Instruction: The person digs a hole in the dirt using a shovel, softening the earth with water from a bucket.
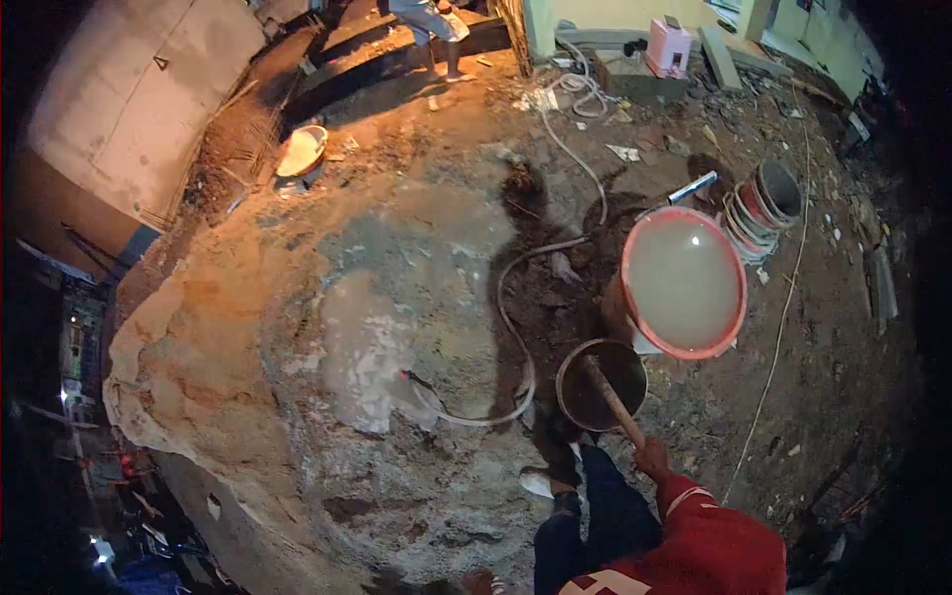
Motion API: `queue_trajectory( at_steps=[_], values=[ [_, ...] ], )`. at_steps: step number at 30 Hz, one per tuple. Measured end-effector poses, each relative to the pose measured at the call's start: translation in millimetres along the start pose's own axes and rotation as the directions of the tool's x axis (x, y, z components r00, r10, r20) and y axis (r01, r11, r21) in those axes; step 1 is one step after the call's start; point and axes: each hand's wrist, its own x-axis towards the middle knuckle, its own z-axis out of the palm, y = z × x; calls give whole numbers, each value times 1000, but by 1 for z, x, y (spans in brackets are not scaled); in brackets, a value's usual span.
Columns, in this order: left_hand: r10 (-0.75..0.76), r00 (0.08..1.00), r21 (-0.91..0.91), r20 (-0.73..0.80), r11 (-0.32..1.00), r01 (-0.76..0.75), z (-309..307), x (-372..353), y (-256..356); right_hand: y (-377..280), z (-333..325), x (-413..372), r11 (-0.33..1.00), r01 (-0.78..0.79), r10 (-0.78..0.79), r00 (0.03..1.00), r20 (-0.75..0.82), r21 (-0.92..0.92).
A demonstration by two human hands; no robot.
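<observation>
My right hand (652, 459), at the end of a red sleeve, is wrapped round a wooden handle (615, 399). The handle slants across the opening of a dark round bucket (568, 402) and ends inside its far rim. Just beyond stands a big reddish tub (629, 319) full of cloudy water. Part of my left hand (483, 583) shows at the bottom edge, over the wet ground, its fingers mostly cut off. A pale hose (516, 332) curves left of the bucket, its dark end on a wet grey patch (372, 347) of the sandy heap.
Stacked buckets (762, 208) lie right of the tub. A yellow-lit basin (302, 152) sits at the heap's far side. Another person (431, 22) stands at the back. A pink container (669, 48) rests on a block, and a thin cord (783, 322) runs along the right.
</observation>
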Motion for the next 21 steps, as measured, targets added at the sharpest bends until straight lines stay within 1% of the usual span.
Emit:
queue_trajectory(
  at_steps=[1, 4, 5, 6, 7, 8, 9, 13, 15, 16, 18, 19, 21],
  values=[
    [-18, 1000, -23, -8, 1000, 18, -2, 3, 2, -6, -6, -1, 1000, 10, -10, 1000, -6, 10],
    [-87, 996, -102, 1, 991, 87, 4, 3, 1, -22, -29, -10, 997, 57, -60, 994, -93, -42],
    [-114, 993, -131, 13, 985, 115, 8, 0, 2, -30, -42, -12, 994, 108, -108, 992, -63, -2],
    [-142, 990, -160, 27, 977, 144, 13, -4, 3, -30, -45, -14, 995, 104, -104, 992, -75, -7],
    [-168, 985, -188, 43, 967, 173, 18, -7, 4, -27, -41, -14, 985, 165, -172, 962, -212, -49],
    [-195, 979, -215, 58, 955, 203, 21, -11, 4, -34, -49, -18, 970, 220, -242, 909, -339, -102],
    [-221, 973, -241, 72, 942, 232, 25, -14, 5, -46, -70, -12, 997, 24, -21, 999, -50, 67],
    [-331, 937, -326, 112, 878, 349, 19, -30, 1, -59, -98, -25, 993, 34, -29, 998, -48, 114],
    [-385, 914, -363, 130, 839, 405, 13, -39, 9, -100, -148, -44, 977, 61, -48, 997, -68, 203],
    [-411, 901, -381, 140, 818, 432, 9, -44, 10, -100, -152, -43, 977, 64, -51, 996, -69, 201],
    [-466, 870, -413, 160, 769, 488, 0, -58, 3, -96, -151, -39, 980, 156, -151, 987, -52, 120],
    [-493, 853, -427, 172, 742, 516, -4, -66, -4, -94, -145, -36, 981, 158, -153, 987, -50, 116],
    [-545, 814, -459, 200, 682, 569, -7, -81, -17, -93, -136, -27, 981, 84, -79, 996, -38, 177]
  ],
)
